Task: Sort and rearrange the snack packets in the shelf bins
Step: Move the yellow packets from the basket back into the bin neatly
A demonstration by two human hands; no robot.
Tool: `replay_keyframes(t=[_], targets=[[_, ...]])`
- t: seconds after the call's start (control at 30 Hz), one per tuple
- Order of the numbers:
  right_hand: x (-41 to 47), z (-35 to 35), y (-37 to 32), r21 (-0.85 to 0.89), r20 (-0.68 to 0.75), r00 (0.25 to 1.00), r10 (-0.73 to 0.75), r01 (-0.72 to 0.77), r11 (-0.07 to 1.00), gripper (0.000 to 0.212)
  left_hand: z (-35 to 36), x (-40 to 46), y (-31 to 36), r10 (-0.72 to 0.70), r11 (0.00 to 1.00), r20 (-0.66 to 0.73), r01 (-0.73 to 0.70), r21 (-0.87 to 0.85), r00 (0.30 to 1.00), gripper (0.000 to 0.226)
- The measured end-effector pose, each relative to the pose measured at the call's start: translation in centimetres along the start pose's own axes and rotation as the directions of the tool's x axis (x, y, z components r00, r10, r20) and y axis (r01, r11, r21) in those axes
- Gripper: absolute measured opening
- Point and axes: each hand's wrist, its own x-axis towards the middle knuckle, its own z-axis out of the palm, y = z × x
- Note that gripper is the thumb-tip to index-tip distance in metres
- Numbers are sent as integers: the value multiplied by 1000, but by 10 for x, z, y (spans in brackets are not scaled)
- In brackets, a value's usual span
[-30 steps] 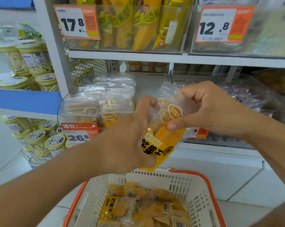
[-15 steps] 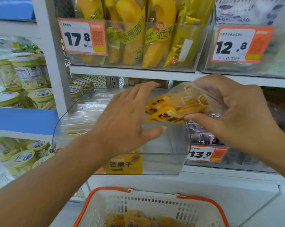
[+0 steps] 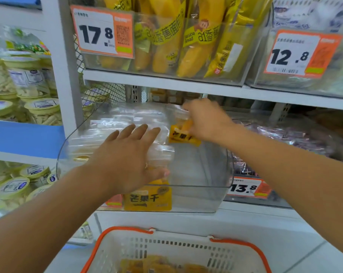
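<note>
Both hands work inside the clear bin (image 3: 216, 194) on the middle shelf. The left hand (image 3: 127, 160) lies flat, fingers straight and spread, pressing on the stacked packets (image 3: 127, 123) that fill the left part of the bin; this probably keeps the pile from sliding while room is made beside it. The right hand (image 3: 208, 120), blurred, pinches a yellow mango packet (image 3: 183, 135) by its clear upper end, so the printed bottom hangs over the bin's bare right part, near the back. That hold suits dropping the packet upright into the gap. The 2 hands are apart, with the packet between them.

At the bin's front wall a yellow packet label (image 3: 148, 200) shows through the plastic, just below the left hand. Below the bin, an orange-rimmed basket (image 3: 127, 231) holds more yellow packets, likely the stock waiting to go in. Above the bin, banana bread packs (image 3: 166, 42) stand behind a price tag (image 3: 102, 31) reading 17.8. Right of the bin, another tag (image 3: 247, 188) reads 13.8.
</note>
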Motion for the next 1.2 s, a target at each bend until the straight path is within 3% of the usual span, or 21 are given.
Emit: replay_keyframes(t=[0.13, 0.33, 0.43, 0.5, 0.57, 0.7, 0.8, 0.9, 1.2], targets=[[23, 37, 16, 3, 204, 976, 73, -75, 997, 31, 0, 0, 0, 3, 1000, -7, -3, 0, 1000, 99], [64, 45, 33, -55, 227, 972, 60, -48, 997, 45, 3, 1, 0, 7, 1000, -23, -6, 25, 1000, 99], [67, 48, 36, -110, 171, 984, 53, -34, 993, 66, 3, 2, -1, 10, 1000, -29, -9, 21, 1000, 99], [67, 50, 33, -169, 123, 992, 14, 7, 986, 95, 3, 3, -1, 15, 1000, -36, -14, 20, 999, 101], [68, 51, 31, -113, 129, 991, 26, -12, 994, 111, 3, 3, -1, 17, 1000, -45, -16, 19, 999, 102], [74, 50, 42, 135, 224, 972, 73, -105, 985, 80, 2, 3, -1, 13, 1000, -43, -12, 13, 999, 103], [78, 53, 48, 154, 282, 955, 91, -139, 978, 62, 2, 3, -1, 17, 1000, -44, -17, 5, 999, 104], [82, 61, 50, 114, 361, 928, 90, -140, 984, 66, 2, 2, -1, 20, 1000, -47, -19, 8, 999, 104], [77, 64, 53, 139, 210, 977, 45, -76, 987, 72, -1, -1, 1, 40, 999, -118, -37, 24, 992, 108]])
